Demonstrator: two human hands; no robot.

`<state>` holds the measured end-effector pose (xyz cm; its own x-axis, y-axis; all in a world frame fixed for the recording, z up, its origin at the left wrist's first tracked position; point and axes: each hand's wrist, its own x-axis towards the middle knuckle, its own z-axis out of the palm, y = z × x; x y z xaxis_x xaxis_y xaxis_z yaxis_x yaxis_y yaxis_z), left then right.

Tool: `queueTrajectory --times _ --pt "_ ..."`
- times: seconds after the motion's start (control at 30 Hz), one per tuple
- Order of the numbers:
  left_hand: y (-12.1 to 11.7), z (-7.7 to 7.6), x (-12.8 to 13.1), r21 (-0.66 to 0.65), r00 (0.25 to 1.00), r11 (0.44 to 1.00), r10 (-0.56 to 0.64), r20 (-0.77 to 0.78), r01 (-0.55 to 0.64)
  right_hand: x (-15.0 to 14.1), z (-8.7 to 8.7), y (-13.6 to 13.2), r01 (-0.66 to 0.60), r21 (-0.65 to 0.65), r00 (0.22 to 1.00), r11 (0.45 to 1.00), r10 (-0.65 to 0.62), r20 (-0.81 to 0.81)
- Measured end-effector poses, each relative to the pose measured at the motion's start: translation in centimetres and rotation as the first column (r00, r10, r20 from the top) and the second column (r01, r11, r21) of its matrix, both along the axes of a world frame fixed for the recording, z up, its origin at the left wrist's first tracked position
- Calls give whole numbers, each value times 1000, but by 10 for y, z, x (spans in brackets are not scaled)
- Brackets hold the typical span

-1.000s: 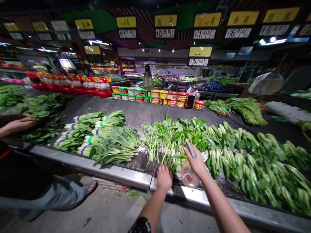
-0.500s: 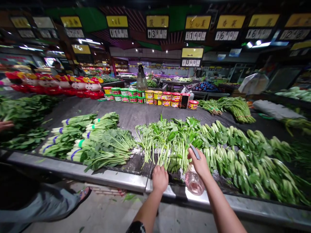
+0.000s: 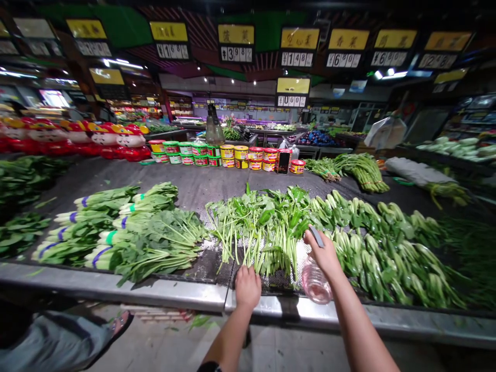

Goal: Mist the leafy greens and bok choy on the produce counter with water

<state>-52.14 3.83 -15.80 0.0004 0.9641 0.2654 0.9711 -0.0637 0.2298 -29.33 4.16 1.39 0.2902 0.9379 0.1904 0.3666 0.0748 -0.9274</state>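
Observation:
My right hand (image 3: 322, 253) is wrapped round the neck of a clear spray bottle (image 3: 315, 283) with a grey trigger head, held above the shelf's front edge. Its body looks pinkish and see-through. My left hand (image 3: 248, 287) lies palm down at the front edge, fingers pointing forward and reaching the lower ends of loose green stems. I see nothing gripped in it, though its palm is hidden. Those stems belong to a spread of leafy greens (image 3: 263, 222) on the black mesh. Immediately right of the bottle are rows of wet bok choy (image 3: 360, 253).
Banded bunches of greens (image 3: 104, 232) lie at left. Stacked tubs (image 3: 232, 155), a phone (image 3: 283, 162) and red figures (image 3: 116, 139) stand behind. A metal rail (image 3: 166, 293) runs along the front. Someone's leg and sandalled foot (image 3: 120, 325) are at lower left.
The view has swung rightward, so the display sits further left. The other person's hands have left the frame. My right hand keeps the spray bottle, and my left stays by the stem ends.

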Motion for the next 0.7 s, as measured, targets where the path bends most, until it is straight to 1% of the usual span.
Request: queueTrajectory --times 0.13,0.23,0.3,0.4,0.53,0.7 --pt "0 1 0 17 1000 1000 0 -25 0 3 -4 -3 -11 -36 998 999 9 -54" --pt "1 1 0 29 999 1000 -5 -40 6 6 -10 -6 -13 -69 999 998 9 -54" --pt "1 1 0 39 999 999 -5 -45 7 11 -11 -7 14 -71 1000 997 -15 -26" --pt "1 0 -1 55 999 998 -10 -48 13 22 -11 -7 75 -39 997 996 -74 28" --pt "3 -1 -1 70 998 997 -17 -55 21 38 -11 -5 148 -26 989 989 -148 33" --pt "4 -2 -1 70 998 997 -21 -52 24 49 -15 -8 160 -75 987 984 -159 12"
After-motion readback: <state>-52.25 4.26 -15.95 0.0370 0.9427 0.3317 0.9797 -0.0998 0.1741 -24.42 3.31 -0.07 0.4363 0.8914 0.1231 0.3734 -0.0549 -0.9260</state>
